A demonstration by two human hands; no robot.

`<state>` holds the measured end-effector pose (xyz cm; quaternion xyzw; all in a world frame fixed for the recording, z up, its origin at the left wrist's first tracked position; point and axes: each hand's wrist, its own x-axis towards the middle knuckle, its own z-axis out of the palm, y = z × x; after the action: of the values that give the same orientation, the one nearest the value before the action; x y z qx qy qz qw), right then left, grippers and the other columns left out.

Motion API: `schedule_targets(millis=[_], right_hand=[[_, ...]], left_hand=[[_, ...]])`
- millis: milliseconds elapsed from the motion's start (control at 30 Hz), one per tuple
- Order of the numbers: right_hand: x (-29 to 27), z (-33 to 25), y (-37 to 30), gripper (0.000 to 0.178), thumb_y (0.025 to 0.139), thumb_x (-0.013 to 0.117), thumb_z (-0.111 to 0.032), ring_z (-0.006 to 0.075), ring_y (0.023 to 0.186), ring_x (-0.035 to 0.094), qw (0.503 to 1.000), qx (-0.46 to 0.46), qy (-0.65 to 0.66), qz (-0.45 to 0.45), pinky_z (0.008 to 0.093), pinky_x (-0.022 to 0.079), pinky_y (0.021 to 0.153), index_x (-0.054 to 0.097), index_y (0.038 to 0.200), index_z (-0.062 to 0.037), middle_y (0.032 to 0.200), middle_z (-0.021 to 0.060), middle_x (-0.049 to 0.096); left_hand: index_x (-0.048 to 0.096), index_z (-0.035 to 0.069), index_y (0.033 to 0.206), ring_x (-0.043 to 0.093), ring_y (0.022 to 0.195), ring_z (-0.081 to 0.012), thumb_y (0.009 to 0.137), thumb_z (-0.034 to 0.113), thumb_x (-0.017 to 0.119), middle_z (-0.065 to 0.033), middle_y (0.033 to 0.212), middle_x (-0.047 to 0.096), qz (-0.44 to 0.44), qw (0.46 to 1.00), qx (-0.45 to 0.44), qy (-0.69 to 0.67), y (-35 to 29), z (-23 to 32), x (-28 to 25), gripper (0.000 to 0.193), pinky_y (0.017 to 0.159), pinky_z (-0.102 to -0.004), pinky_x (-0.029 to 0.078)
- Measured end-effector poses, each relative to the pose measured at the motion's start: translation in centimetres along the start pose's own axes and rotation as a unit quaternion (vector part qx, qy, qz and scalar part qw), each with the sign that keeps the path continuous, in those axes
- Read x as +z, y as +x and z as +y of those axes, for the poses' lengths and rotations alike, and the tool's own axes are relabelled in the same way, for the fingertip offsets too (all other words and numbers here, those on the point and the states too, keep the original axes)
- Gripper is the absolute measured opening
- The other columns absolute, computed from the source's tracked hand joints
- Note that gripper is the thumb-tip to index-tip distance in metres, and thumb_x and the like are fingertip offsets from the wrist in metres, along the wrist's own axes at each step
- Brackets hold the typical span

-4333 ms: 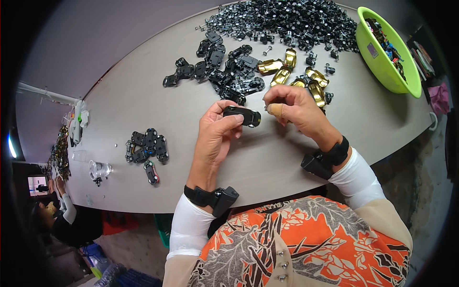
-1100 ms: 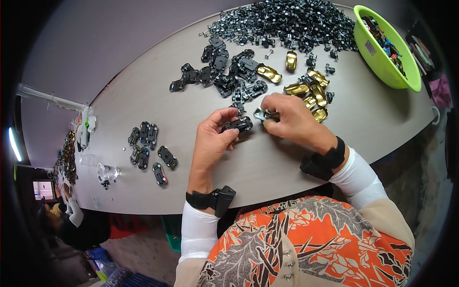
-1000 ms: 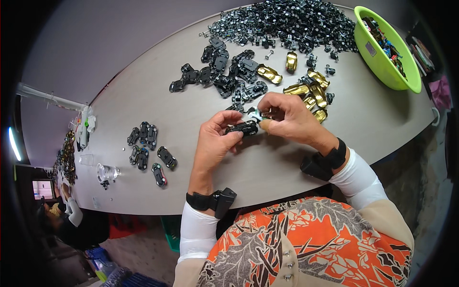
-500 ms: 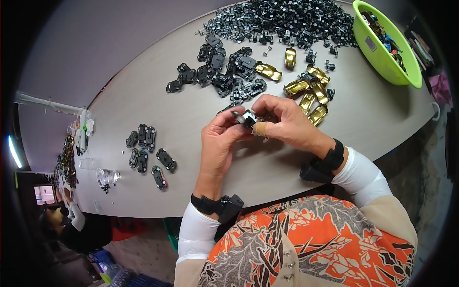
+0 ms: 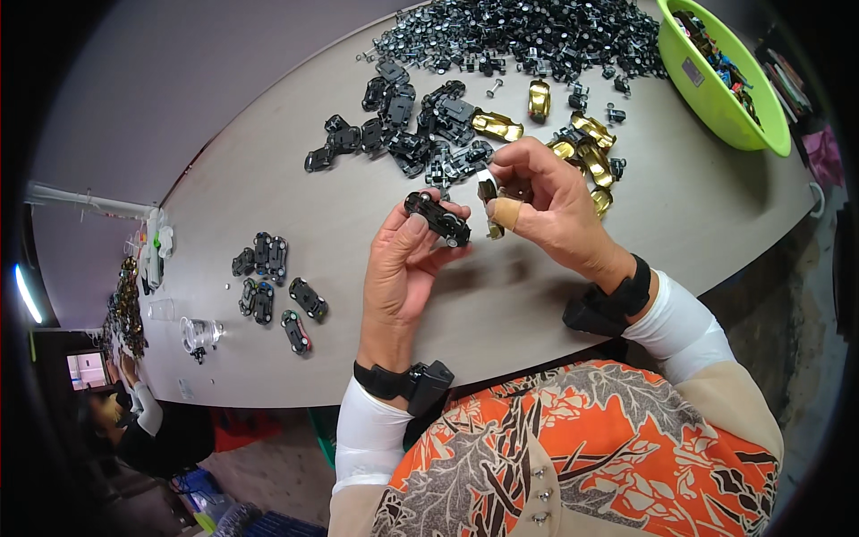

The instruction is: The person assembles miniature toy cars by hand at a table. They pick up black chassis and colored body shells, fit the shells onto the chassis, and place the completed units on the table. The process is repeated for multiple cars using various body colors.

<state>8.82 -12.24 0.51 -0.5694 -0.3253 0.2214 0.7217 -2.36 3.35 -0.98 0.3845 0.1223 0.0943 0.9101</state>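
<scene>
My left hand (image 5: 400,259) is closed on a black toy car chassis (image 5: 436,218) with small wheels, tilted between thumb and fingers. Just to its right, my right hand (image 5: 562,215) pinches a gold toy car body shell (image 5: 494,230), seen edge-on and apart from the chassis. A tan bandage wraps the right thumb. Beyond the hands lie several black chassis (image 5: 394,112) in a loose heap. More gold car bodies (image 5: 540,101) rest on the table near the right hand, some partly hidden behind it.
A large pile of small wheel axles (image 5: 528,36) covers the table's far edge. At far right stands a lime-green basin (image 5: 774,143) of colourful pieces. Toy cars lying underside up (image 5: 268,255) and a clear plastic cup (image 5: 199,334) are on the left. Another person (image 5: 152,430) sits at far left.
My hands, close together before, have moved apart. The black chassis now shows in my left hand and the gold body in my right, which has shifted slightly up and right.
</scene>
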Motion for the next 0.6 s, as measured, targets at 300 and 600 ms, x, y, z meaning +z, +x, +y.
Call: schedule_targets(millis=[300,600], right_hand=[[1.1,-0.3,-0.6,0.030,0.077,0.062,-0.002,0.0030,0.069,0.051,0.995,-0.073,-0.059,-0.017,0.0182,0.044,0.059,0.047,0.104,-0.0042,0.083,0.0009,0.054],[1.3,0.2,-0.5,0.030,0.076,0.060,-0.001,0.0051,0.064,0.051,0.989,-0.107,-0.098,-0.019,0.0203,0.044,0.055,0.048,0.103,-0.0036,0.080,0.0023,0.053]], left_hand=[[0.051,0.003,0.113,0.061,0.095,-0.0233,0.082,0.016,0.064,-0.0145,0.103,0.061,-0.025,0.999,-0.021,-0.019,-0.3,-0.1,0.2,0.037,0.074,-0.0388,0.057],[0.054,0.001,0.112,0.061,0.092,-0.0215,0.080,0.010,0.065,-0.0119,0.103,0.061,-0.028,0.999,-0.021,-0.002,-0.4,-0.2,0.3,0.035,0.076,-0.0387,0.057]])
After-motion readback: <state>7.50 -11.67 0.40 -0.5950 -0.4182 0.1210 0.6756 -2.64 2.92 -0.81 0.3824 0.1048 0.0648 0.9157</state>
